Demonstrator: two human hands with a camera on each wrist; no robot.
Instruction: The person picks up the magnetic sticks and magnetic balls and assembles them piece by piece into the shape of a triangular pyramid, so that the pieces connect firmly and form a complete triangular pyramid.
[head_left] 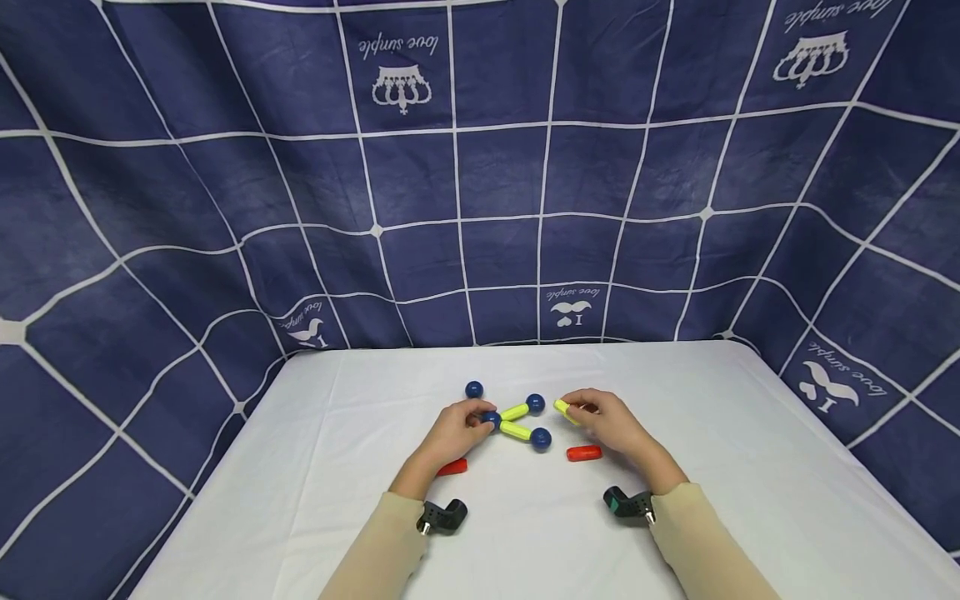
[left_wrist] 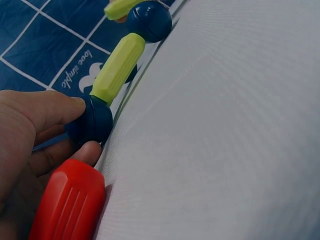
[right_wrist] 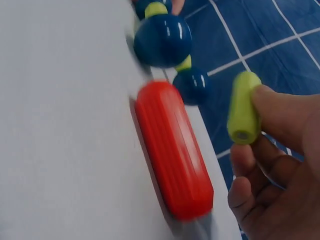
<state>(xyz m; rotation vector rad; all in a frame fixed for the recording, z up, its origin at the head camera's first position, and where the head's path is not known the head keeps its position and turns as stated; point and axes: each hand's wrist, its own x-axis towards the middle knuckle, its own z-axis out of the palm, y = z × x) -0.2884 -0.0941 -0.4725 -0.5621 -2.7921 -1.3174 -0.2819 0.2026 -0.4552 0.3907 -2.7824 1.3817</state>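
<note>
My left hand (head_left: 456,432) pinches a dark blue ball (left_wrist: 92,120) between thumb and fingers. Two yellow-green rods spread from that ball in a V: an upper rod (head_left: 514,412) and a lower rod (head_left: 516,430). Each ends in another blue ball, one at the far tip (head_left: 536,404) and one nearer me (head_left: 541,439). To the right, my right hand (head_left: 606,418) holds a loose yellow-green rod (right_wrist: 244,107) by its side, apart from the joined pieces. A small round socket shows in the rod's end.
A red rod (head_left: 584,452) lies on the white table (head_left: 525,542) before the right hand. Another red rod (left_wrist: 70,202) lies beside the left hand, partly hidden in the head view. One loose blue ball (head_left: 474,389) sits beyond the left hand. A blue patterned curtain (head_left: 502,175) surrounds the table.
</note>
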